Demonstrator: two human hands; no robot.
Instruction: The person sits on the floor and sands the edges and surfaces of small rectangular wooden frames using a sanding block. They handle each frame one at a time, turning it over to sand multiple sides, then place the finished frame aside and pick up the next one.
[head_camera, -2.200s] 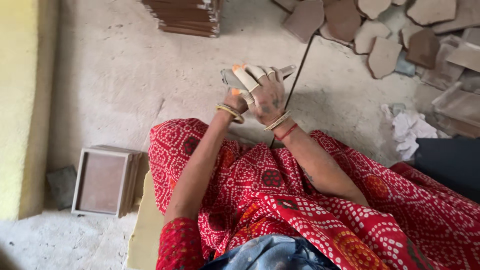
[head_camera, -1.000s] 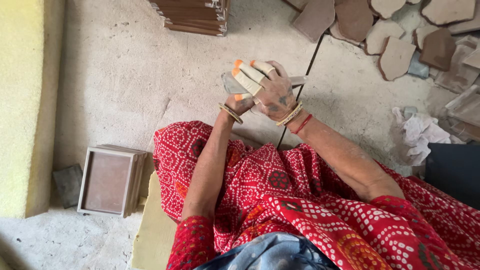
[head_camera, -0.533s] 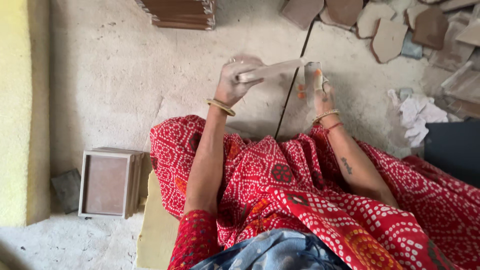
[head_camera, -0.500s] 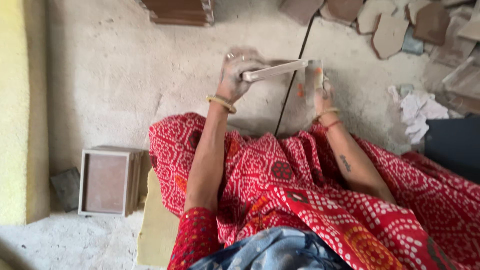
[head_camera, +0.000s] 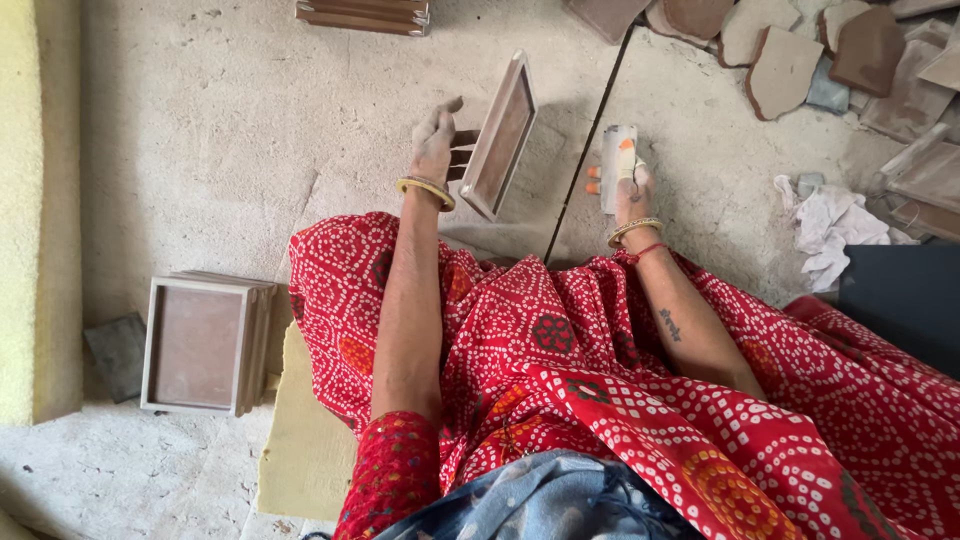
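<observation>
1. The left hand (head_camera: 436, 140) is held out over the dusty concrete floor (head_camera: 220, 130), its fingers closed on the near edge of a rectangular brown tile with a pale raised rim (head_camera: 500, 135) — the tile stands tilted on edge, its face turned toward the right.
2. The right hand (head_camera: 625, 180), just right of that tile, grips a small pale rectangular block (head_camera: 617, 160); several fingers carry whitish wraps with orange tips.
3. A dark straight groove in the floor (head_camera: 580, 160) runs between the tile and the right hand.
4. Both wrists wear yellow bangles, and the right wrist also has a red thread.
5. A red cloth with white dots (head_camera: 620, 380) covers the lap, below the tile.
6. Down and to the left of the tile, a stack of like square rimmed tiles (head_camera: 200, 345) lies flat on the floor — a small dark grey piece (head_camera: 115, 355) sits just left of it.
7. Well up-right of the tile lies a heap of broken brown stone slabs (head_camera: 800, 50).
8. A crumpled white rag (head_camera: 830, 225) lies to the right of the tile, beyond the right hand.
9. Above the tile, at the top edge, is another stack of flat brown pieces (head_camera: 365, 14).
</observation>
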